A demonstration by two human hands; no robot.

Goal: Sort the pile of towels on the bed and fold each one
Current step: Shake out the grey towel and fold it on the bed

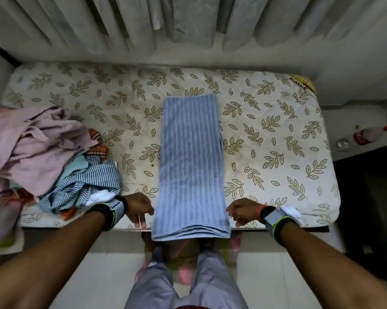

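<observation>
A blue ribbed towel (191, 161) lies folded into a long narrow strip down the middle of the leaf-patterned mattress (277, 134). Its near end hangs a little over the front edge, showing several layers. My left hand (139, 210) sits at the strip's near left edge and my right hand (241, 211) at its near right edge. Both have their fingers pointing toward the towel and only loosely bent; neither visibly grips the cloth. A heap of unfolded towels (43, 150) in pink, striped blue and orange lies on the left of the bed.
Pale curtains (188, 25) hang behind the bed. A plastic bottle with a red label (368, 136) lies on a ledge to the right. White floor tiles (288, 275) and my legs show below the bed's front edge.
</observation>
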